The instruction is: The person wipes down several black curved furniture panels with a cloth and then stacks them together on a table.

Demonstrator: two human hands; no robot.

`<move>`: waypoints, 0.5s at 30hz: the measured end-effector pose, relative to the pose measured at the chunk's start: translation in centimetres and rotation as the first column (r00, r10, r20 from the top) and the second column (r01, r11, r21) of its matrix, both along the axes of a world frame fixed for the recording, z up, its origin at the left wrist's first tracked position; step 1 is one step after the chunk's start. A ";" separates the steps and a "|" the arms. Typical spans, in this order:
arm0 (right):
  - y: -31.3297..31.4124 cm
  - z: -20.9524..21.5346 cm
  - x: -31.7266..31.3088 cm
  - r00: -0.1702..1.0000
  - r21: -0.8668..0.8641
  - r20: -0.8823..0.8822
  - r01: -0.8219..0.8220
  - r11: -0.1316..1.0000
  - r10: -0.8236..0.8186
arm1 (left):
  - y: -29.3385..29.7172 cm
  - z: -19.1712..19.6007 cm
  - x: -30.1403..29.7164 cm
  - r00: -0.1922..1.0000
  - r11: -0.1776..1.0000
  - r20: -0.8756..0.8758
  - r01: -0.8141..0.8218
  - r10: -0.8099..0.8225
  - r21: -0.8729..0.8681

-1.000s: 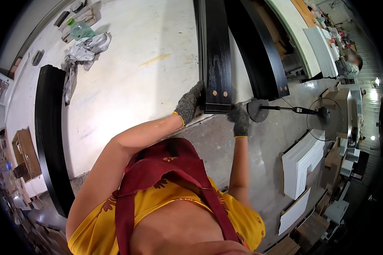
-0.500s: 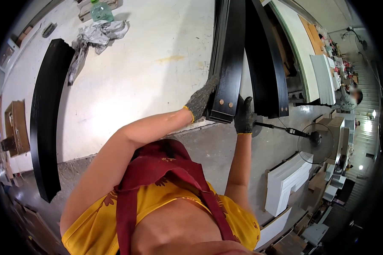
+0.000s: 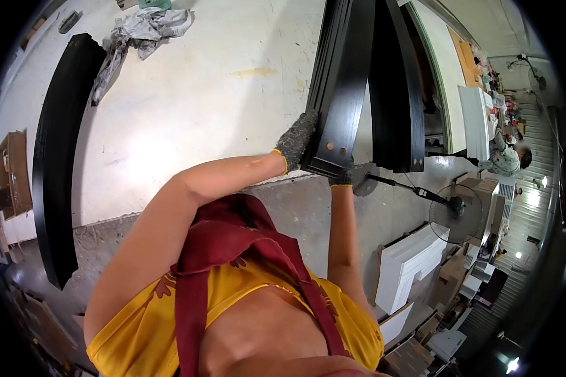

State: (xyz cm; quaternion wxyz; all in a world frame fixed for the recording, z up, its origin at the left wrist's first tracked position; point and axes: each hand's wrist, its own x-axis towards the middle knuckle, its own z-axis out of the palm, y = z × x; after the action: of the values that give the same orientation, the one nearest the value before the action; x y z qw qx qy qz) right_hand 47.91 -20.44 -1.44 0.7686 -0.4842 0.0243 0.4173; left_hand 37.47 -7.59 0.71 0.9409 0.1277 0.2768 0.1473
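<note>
Workshop floor: gloved hands grip black panel beside fan.

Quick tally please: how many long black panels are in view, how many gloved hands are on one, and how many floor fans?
Long black wooden panels: 3, namely the held one, one beside it, one far left
Grey gloved hands: 2, left, right
Black floor fan: 1
Total: 6

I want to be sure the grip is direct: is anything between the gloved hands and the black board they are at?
Nothing visible. The left hand lies flat on the side edge of the black board, and the right hand grips its near end from below, with only the knit gloves between.
</note>
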 end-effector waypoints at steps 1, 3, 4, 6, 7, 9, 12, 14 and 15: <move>0.1 -0.3 -0.4 0.997 0.023 0.049 -0.061 0.998 0.060 | 0.2 0.1 -0.4 1.000 0.999 0.024 -0.010 0.011 -0.040; -0.1 -0.9 -1.4 0.991 0.039 0.080 -0.115 0.993 0.111 | 0.6 -1.6 -1.6 0.998 0.987 -0.036 -0.046 0.052 0.152; 0.1 -0.3 -2.9 0.995 0.041 0.056 -0.090 0.995 0.088 | 0.7 0.1 -3.0 0.999 0.992 -0.019 -0.033 0.035 0.118; 0.1 -1.4 -5.6 0.996 0.023 0.063 -0.063 0.998 0.062 | 0.7 3.4 -6.2 0.996 0.948 -0.084 -0.007 0.036 0.317; 0.6 -0.4 -7.4 0.993 -0.054 0.070 -0.088 0.995 0.092 | 1.1 4.2 -8.1 0.997 0.946 -0.077 0.006 0.020 0.323; 0.3 -0.5 -10.7 0.893 -0.272 0.354 -0.187 0.944 0.279 | 2.4 4.1 -12.2 0.985 0.990 0.155 0.094 -0.077 -0.109; 1.0 1.7 -15.5 0.766 -0.331 0.432 -0.356 0.874 0.476 | 5.8 3.6 -17.9 0.802 0.366 0.596 0.565 -0.035 -0.739; 1.3 -0.1 -18.2 0.855 -0.080 0.145 -0.491 0.867 0.498 | 6.6 5.8 -20.9 0.879 0.771 0.401 0.437 -0.257 -0.463; 2.0 0.3 -19.8 0.855 0.060 -0.025 -0.516 0.855 0.518 | 6.8 5.9 -22.2 0.950 0.854 0.222 0.297 -0.219 -0.427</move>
State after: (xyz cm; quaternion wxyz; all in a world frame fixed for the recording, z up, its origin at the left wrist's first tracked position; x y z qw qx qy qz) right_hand 28.07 -18.44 -1.17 0.6399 -0.4446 -0.1019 0.6184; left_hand 15.23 -0.83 6.62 0.9753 -0.0728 0.2048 -0.0395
